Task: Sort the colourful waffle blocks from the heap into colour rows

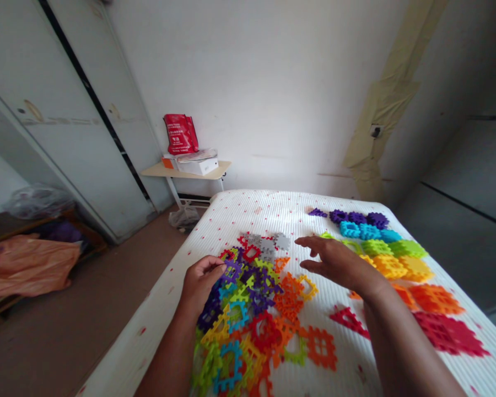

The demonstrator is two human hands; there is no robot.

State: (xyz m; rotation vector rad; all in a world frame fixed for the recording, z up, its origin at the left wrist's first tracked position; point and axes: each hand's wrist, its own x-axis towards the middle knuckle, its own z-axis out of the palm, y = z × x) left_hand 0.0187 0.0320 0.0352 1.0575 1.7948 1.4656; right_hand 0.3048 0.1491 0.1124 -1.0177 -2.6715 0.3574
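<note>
Pinched between the thumb and fingers of my left hand (204, 275) is a purple window-shaped puzzle tile (232, 271), held over the left side of a mixed heap of toothed plastic tiles (264, 329). My right hand (328, 256) hovers over the mattress to the right of the heap, fingers apart and holding nothing. Grey tiles (268, 245) lie at the heap's far end. Past my right hand, tiles are sorted by colour: purple (357, 219), blue (361, 231), green (405, 248), yellow (415, 269), orange (436, 299) and red (450, 333).
The tiles lie on a white mattress (169, 325) with red specks. Beyond its far left corner stands a small table (155, 170) with a red bag (181, 134) and a white box (198, 165). Cabinets (78, 110) line the left; a wall socket (376, 130) is at the back.
</note>
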